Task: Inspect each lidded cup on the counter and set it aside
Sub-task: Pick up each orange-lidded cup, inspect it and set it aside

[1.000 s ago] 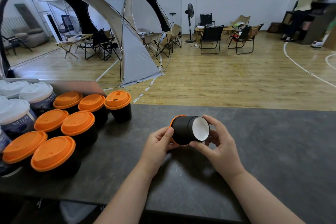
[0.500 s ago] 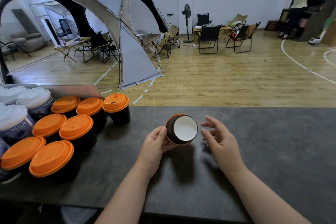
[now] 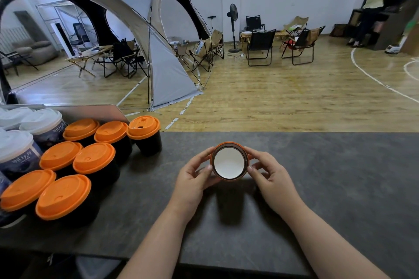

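I hold a black cup with an orange lid (image 3: 229, 163) above the dark counter (image 3: 328, 176), turned so its white bottom faces me and only the lid's rim shows behind it. My left hand (image 3: 193, 179) grips its left side. Fingertips of my right hand (image 3: 269, 176) touch its right side. Several more black cups with orange lids (image 3: 93, 158) stand grouped at the left of the counter, the nearest one to me upright (image 3: 144, 131).
White-lidded cups (image 3: 15, 142) stand at the far left behind the orange ones. Beyond the counter's far edge lie a wooden floor, a grey tent, folding chairs and a person standing at the far right.
The cup was tipped further until its white bottom faces me. My right hand let go of it for a moment, then came back to its right side.
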Tool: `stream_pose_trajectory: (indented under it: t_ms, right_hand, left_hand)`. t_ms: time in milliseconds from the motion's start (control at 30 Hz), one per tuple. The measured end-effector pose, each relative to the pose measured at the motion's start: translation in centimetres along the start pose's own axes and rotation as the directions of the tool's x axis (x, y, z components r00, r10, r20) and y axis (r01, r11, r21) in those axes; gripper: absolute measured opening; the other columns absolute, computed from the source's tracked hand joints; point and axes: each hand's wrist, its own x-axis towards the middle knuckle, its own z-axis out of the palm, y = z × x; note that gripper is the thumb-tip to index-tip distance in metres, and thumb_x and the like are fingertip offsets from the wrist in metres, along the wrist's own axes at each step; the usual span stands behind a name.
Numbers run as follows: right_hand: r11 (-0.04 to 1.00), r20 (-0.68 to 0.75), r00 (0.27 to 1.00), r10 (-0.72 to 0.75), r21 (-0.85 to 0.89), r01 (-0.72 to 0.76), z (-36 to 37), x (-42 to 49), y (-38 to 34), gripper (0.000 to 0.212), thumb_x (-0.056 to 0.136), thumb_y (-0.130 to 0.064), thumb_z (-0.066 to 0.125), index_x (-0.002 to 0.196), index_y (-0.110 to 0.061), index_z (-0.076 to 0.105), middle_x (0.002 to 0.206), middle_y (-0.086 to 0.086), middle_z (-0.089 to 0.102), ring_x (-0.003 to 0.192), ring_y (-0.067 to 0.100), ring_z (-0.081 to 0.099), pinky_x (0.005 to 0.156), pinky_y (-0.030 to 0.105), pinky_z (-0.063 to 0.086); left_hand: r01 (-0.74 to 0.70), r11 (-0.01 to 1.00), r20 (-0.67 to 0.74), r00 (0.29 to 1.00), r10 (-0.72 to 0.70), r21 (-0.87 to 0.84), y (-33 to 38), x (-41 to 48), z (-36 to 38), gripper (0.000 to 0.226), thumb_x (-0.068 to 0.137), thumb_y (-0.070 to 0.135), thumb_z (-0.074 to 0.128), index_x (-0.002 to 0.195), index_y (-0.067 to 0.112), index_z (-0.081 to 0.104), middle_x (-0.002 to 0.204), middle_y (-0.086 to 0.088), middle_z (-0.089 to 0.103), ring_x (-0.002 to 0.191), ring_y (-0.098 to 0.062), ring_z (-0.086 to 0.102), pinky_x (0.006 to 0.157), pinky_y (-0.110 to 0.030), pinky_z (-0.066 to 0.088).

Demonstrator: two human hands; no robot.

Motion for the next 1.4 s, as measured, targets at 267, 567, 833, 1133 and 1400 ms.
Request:
stream_pose_trajectory:
  t_ms: [267, 567, 833, 1133, 1400]
  right_hand:
    - [0.994, -0.001, 0.997, 0.078, 0.078, -0.077, -0.2, -0.2, -0.8, 0.049, 0.094, 0.008, 0.055, 0.133, -0.022, 0.06, 0.107, 0.004, 0.065, 0.06, 0.005, 0.058, 0.063, 0.014, 0.049]
    - [0.937, 0.08, 0.986, 0.149, 0.307, -0.166, -0.6, -0.5, -1.4, 0.037, 0.094, 0.006, 0.046, 0.123, -0.01, 0.065, 0.094, 0.003, 0.077, 0.086, 0.008, 0.073, 0.075, 0.013, 0.052]
    - [0.965, 0.062, 0.987, 0.149, 0.208, -0.158, -0.2, -0.3, -1.0, 0.041, 0.081, -0.019, 0.081, 0.117, -0.03, 0.066, 0.105, -0.005, 0.073, 0.084, 0.02, 0.074, 0.073, 0.031, 0.06]
    - [0.986, 0.058, 0.995, 0.083, 0.141, -0.09, -0.3, -0.6, -0.8, 0.071, 0.073, -0.002, 0.086, 0.133, -0.026, 0.055, 0.127, -0.008, 0.062, 0.115, 0.009, 0.064, 0.092, 0.025, 0.055]
    - [0.989, 0.096, 0.991, 0.092, 0.109, -0.103, -0.5, -0.3, -1.1, 0.059, 0.072, -0.015, 0.088, 0.123, -0.029, 0.063, 0.12, -0.009, 0.068, 0.112, 0.001, 0.063, 0.087, 0.018, 0.053]
  left_hand:
    - [0.036, 0.998, -0.02, 0.999, -0.037, -0.043, 0.0, 0.2, 0.0, 0.036, 0.097, -0.003, 0.055, 0.13, 0.009, 0.062, 0.123, -0.009, 0.072, 0.101, -0.023, 0.072, 0.079, -0.029, 0.06]
    - [-0.045, 0.999, -0.125, 0.991, 0.044, -0.004, -0.2, 0.2, 0.2, 0.026, 0.098, -0.003, 0.052, 0.116, 0.011, 0.066, 0.101, 0.004, 0.076, 0.092, -0.009, 0.072, 0.072, -0.032, 0.063]
    - [-0.222, 0.961, -0.085, 0.968, 0.238, 0.164, -0.8, -0.1, -0.4, 0.032, 0.09, 0.007, 0.069, 0.117, 0.022, 0.071, 0.123, -0.008, 0.07, 0.121, -0.024, 0.063, 0.097, -0.04, 0.054]
    - [-0.032, 0.998, -0.056, 0.998, 0.035, 0.061, 0.1, -0.2, -0.4, 0.052, 0.078, 0.027, 0.078, 0.127, 0.015, 0.063, 0.125, -0.006, 0.07, 0.118, -0.029, 0.065, 0.094, -0.046, 0.053]
    - [-0.054, 0.998, 0.045, 0.998, 0.052, 0.045, 0.2, -0.3, -0.6, 0.074, 0.071, 0.032, 0.085, 0.137, 0.017, 0.055, 0.135, 0.0, 0.065, 0.131, -0.02, 0.057, 0.107, -0.037, 0.047]
